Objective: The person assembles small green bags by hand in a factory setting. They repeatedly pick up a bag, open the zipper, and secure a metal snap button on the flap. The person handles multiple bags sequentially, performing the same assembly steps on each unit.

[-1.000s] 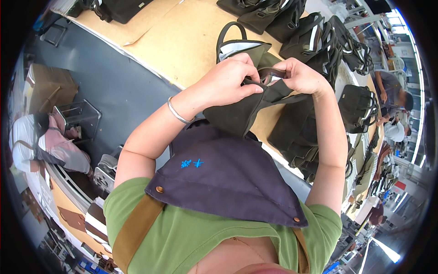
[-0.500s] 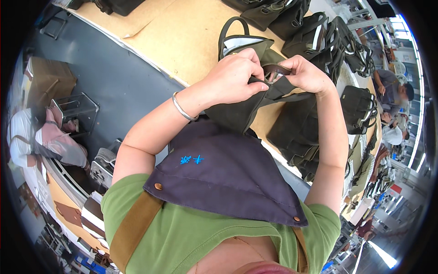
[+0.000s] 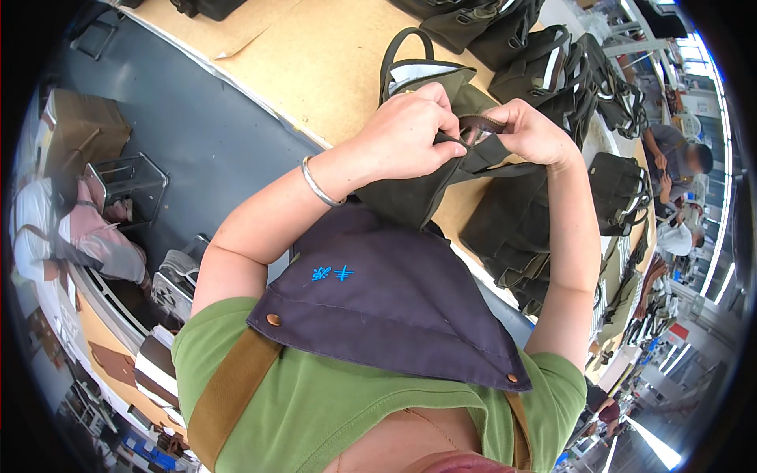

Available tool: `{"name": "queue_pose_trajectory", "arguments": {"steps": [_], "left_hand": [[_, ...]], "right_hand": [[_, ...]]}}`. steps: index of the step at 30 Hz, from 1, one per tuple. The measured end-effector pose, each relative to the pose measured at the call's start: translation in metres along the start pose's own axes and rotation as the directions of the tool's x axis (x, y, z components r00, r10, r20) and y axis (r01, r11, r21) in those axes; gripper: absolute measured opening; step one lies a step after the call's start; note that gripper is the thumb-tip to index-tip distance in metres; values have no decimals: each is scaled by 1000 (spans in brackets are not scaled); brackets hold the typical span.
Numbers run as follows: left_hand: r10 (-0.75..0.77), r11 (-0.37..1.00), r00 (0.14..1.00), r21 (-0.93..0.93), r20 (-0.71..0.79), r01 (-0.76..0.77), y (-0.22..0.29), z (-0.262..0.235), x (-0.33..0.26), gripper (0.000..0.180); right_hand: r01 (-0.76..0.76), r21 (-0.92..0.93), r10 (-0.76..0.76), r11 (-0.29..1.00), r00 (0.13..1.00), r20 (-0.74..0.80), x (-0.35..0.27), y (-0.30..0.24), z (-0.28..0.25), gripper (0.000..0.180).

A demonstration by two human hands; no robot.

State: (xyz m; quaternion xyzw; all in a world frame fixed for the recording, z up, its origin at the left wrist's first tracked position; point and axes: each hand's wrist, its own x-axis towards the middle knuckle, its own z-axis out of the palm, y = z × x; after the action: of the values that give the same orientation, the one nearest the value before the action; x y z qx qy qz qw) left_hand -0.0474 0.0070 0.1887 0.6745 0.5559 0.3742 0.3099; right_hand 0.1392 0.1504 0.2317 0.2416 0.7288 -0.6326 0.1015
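Close to the table's near edge I hold a dark olive fabric bag [image 3: 398,193] with a looped carry handle and a pale lining showing at its top. My left hand [image 3: 414,130] is closed, pinching the bag's edge between thumb and fingers beside the zipper opening. On the other side of that opening, my right hand [image 3: 530,135] grips the end of the brown zipper [image 3: 482,124], which curves up in an arc. The fingertips of the right hand are partly hidden behind the zipper and fabric.
The tan table top [image 3: 292,55] spreads beyond the bag. Finished-looking dark bags [image 3: 536,67] crowd its far right, and more dark bags [image 3: 509,217] lie beside my right forearm. At left, a brown carton [image 3: 85,130] and a metal-framed stool [image 3: 130,185] stand on the grey floor.
Both hands keep their grip on the bag and zipper with hardly any shift. The zipper tape sits slightly differently near the right fingers.
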Motion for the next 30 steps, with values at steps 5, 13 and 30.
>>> {"name": "queue_pose_trajectory", "arguments": {"steps": [5,13,30], "left_hand": [[20,1000,1000,-7,-21,-20,-2,2,-1,20],[20,1000,999,-9,-41,-21,-1,3,-2,20],[-39,998,997,47,-65,42,7,4,-3,20]], "right_hand": [[-8,26,9,1000,1000,-26,0,10,-1,21],[-15,29,16,999,998,-56,-3,11,2,18],[-84,199,112,976,985,-133,-11,1,5,16]]}}
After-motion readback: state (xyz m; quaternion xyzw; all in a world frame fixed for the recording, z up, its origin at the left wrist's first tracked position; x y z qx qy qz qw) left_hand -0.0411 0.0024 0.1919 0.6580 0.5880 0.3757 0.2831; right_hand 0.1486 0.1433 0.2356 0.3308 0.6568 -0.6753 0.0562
